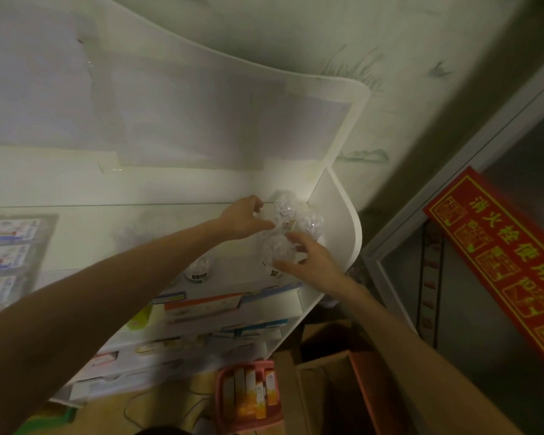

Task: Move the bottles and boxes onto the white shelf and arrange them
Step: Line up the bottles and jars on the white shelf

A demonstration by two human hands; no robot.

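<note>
At the far left, blue-and-white flat boxes [5, 246] show dimly behind a glossy pane, well apart from the work. Moving right, a clear round bottle with a white label band [198, 268] stands alone on a lower level of the white shelf with rounded side panels [343, 221], and beneath it long white cartons with orange and blue stripes [208, 304] lie flat in rows, probably laid so to fill the tiers. The left hand [244, 219] reaches up to the top corner, its grip narrow, fingers curled toward a clear plastic bottle with pale contents [283, 210]; whether it actually clasps it I cannot tell. Just right, the right hand [311, 257] is spread wide around the front clear bottle of the cluster [277, 251], fingertips on its side, seemingly steadying or nudging it. The bottles sit touching one another, packed against the shelf's right wall, likely to keep them upright and save room. Below, on the floor, a pink plastic basket [225, 400] holds upright orange-and-white boxes [255, 390], so stock remains to move; a red sign with yellow characters [500, 255] leans at the right
</note>
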